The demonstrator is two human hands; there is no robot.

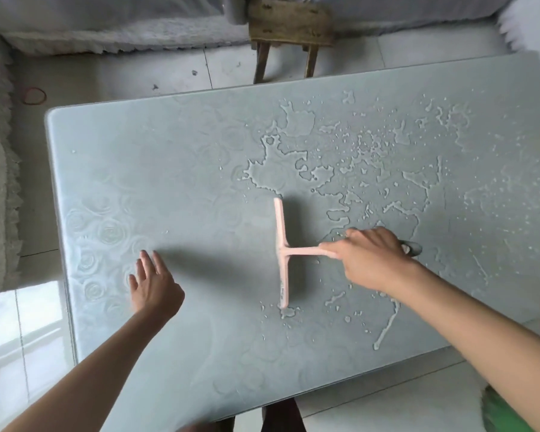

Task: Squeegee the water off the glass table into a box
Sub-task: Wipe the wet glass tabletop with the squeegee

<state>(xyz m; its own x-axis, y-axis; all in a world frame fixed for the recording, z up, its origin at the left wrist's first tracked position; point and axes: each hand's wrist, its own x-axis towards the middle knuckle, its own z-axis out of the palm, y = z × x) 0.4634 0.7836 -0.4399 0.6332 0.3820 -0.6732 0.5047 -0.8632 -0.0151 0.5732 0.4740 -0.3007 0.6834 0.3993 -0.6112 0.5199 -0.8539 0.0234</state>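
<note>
A person's right hand (368,257) grips the handle of a pink T-shaped squeegee (282,252), its blade resting on the glass tabletop (169,169), while the left hand (153,283) hovers with fingers spread, holding nothing. The tool looks light and rigid, best steered by its handle. Water (371,169) lies in puddles and beads across the slick, rose-patterned pane's right half. No box is visible. A worn wooden stool (289,29) stands beyond.
</note>
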